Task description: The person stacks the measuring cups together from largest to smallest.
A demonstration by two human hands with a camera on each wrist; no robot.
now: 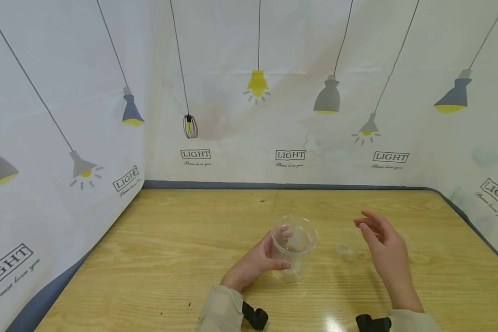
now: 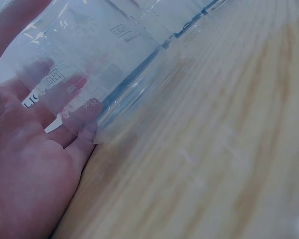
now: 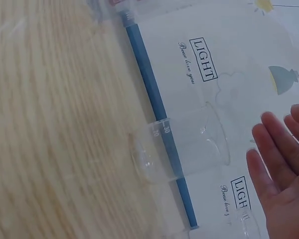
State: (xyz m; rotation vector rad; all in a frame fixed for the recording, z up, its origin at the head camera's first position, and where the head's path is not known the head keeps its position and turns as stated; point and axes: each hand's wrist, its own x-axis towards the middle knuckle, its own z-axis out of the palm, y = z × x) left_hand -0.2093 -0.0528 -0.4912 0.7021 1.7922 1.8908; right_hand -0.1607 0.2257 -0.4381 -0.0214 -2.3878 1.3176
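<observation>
A large clear beaker (image 1: 296, 260) with white markings stands in front of me on the table, its mouth upward. My left hand (image 1: 257, 258) grips its side, thumb on the near face and fingers around the back. In the left wrist view, those fingers show through the beaker wall (image 2: 89, 45). A small clear beaker (image 3: 184, 149), marked 20 and 30, stands on the table to the right of the large one. My right hand (image 1: 388, 251) is raised just right of the small beaker (image 1: 345, 251), its fingers loosely bent and holding nothing.
Another clear vessel (image 3: 249, 224) shows partly at the bottom of the right wrist view. The wooden table (image 1: 170, 258) meets a white lamp-print curtain (image 1: 232, 138) at the back and both sides. A black wrist camera (image 1: 255, 316) sits at my left cuff.
</observation>
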